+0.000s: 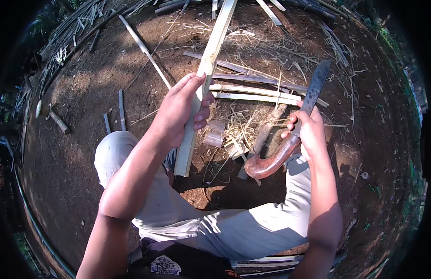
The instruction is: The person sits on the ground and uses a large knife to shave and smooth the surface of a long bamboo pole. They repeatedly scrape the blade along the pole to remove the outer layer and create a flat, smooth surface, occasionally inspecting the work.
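Note:
My left hand [185, 104] is wrapped around a long pale bamboo strip [214, 44], thumb on its face. The strip slants from beside my left knee up past the top of the view. In my right hand [308, 128] is a machete, its dark blade [319, 81] pointing up and away. Its curved reddish-brown wooden handle [273, 160] hangs below my grip, toward my right knee. The blade stands apart from the strip. Several split bamboo strips [257, 95] lie on the ground between and beyond my hands.
Fibre shavings [243, 128] and a short log [266, 128] lie between my legs. A thin pole [141, 44] lies at the far left, a mallet-like wooden piece [52, 116] left of my knee. Piled bamboo strips [83, 23] line the far left edge.

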Action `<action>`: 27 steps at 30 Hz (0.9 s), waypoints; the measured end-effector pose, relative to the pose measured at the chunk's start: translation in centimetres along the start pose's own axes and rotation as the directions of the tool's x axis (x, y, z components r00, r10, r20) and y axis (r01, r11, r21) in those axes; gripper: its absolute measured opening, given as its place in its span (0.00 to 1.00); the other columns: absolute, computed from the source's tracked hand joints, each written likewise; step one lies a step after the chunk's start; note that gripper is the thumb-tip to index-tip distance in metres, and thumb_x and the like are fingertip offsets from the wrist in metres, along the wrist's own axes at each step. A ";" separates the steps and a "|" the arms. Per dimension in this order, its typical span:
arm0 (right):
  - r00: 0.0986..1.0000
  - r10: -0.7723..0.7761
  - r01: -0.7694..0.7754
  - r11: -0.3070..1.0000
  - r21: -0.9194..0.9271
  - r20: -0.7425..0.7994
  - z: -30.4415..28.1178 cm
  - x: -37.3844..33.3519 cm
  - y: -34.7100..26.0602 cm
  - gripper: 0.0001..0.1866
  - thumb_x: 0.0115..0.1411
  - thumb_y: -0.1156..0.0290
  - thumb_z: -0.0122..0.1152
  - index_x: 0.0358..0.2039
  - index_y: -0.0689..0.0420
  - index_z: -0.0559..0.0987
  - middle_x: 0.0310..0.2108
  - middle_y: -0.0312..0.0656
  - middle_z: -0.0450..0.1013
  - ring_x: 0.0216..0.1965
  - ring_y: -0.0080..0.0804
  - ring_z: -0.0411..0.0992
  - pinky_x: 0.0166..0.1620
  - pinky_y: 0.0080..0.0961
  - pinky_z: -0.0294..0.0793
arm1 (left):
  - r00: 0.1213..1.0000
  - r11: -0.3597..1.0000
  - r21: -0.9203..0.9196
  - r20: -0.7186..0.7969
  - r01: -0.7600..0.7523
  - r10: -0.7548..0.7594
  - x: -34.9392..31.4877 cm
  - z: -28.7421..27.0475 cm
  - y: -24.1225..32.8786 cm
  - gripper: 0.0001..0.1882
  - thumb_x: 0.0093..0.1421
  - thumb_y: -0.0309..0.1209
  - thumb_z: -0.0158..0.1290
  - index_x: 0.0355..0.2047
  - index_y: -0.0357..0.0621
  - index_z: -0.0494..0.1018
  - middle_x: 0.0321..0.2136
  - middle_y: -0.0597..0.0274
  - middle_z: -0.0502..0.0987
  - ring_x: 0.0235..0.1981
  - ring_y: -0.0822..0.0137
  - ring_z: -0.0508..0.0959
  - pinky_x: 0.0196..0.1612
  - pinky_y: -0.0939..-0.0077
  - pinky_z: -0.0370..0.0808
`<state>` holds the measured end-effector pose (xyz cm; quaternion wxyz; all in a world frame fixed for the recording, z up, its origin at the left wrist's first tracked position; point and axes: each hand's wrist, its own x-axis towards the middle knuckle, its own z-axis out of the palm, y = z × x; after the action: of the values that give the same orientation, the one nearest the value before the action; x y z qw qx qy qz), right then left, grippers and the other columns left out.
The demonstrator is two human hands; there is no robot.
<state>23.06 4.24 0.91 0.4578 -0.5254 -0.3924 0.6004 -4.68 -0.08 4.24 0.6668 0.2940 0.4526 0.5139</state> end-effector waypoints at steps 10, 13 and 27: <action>0.959 0.121 -0.119 0.993 -0.023 0.255 2.8 2.8 2.3 0.12 0.71 0.70 0.39 0.53 0.57 0.65 0.37 0.45 0.73 0.26 0.28 0.73 0.22 0.30 0.81 | 0.997 0.986 0.153 -0.037 -0.067 0.073 -4.6 0.2 4.9 0.10 0.72 0.35 0.39 0.47 0.42 0.62 0.30 0.59 0.74 0.23 0.69 0.78 0.25 0.77 0.78; 0.950 -0.211 0.229 0.972 -0.057 0.231 4.6 2.6 -0.1 0.16 0.73 0.65 0.39 0.58 0.54 0.63 0.34 0.40 0.72 0.22 0.20 0.70 0.20 0.18 0.74 | 0.988 0.999 0.023 0.145 -0.050 0.046 -3.2 -0.4 4.9 0.12 0.71 0.32 0.39 0.52 0.44 0.60 0.34 0.54 0.76 0.26 0.64 0.80 0.28 0.74 0.80; 0.594 -0.565 0.647 -0.089 -0.758 0.573 7.8 2.5 -2.5 0.18 0.42 0.72 0.69 0.32 0.55 0.71 0.27 0.43 0.69 0.30 0.43 0.74 0.30 0.37 0.75 | 0.944 0.963 -0.133 0.267 0.234 -0.193 2.1 2.6 -1.5 0.13 0.72 0.41 0.39 0.44 0.47 0.65 0.22 0.68 0.65 0.14 0.78 0.61 0.15 0.82 0.59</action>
<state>15.57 7.45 3.72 0.2573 -0.4248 -0.8679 -0.0124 -1.59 1.62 3.41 0.7925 0.2501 0.3500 0.4323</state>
